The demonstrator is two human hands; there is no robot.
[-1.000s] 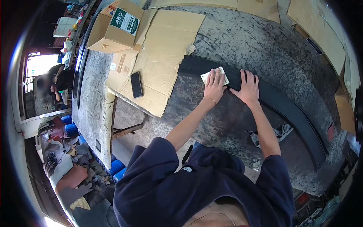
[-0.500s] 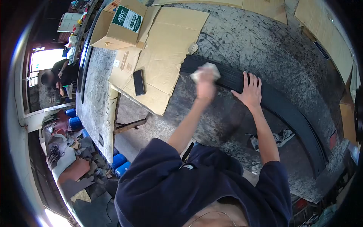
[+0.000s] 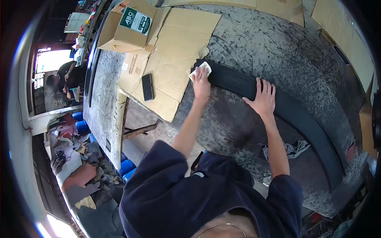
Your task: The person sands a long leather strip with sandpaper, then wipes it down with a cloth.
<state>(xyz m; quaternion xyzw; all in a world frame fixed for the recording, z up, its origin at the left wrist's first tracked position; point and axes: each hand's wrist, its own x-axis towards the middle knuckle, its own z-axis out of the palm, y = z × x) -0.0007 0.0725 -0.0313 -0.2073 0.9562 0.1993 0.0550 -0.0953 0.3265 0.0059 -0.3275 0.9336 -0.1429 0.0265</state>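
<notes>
Long black strips [image 3: 234, 82] lie stacked in a bundle across the dark, scuffed worktable [image 3: 254, 43], fanning into a curve toward the lower right. My left hand [image 3: 201, 85] presses a white cloth [image 3: 204, 68] onto the bundle's left end, its fingers closed over the cloth. Farther right, my right hand [image 3: 262, 99] rests flat on the strips with fingers spread and thumb out to the left. The bundle's left end meets the edge of a flattened cardboard sheet [image 3: 186, 35].
A black phone [image 3: 147, 87] lies on the cardboard, with an open carton [image 3: 131, 25] behind it. A crumpled grey cloth [image 3: 293, 148] is by my right forearm. Scraps [image 3: 83, 174] and blue containers [image 3: 126, 166] are lower left. Another person [image 3: 65, 77] sits far left.
My left hand has slid the white cloth leftward along the strips to their left end. My right hand stays in place on the bundle.
</notes>
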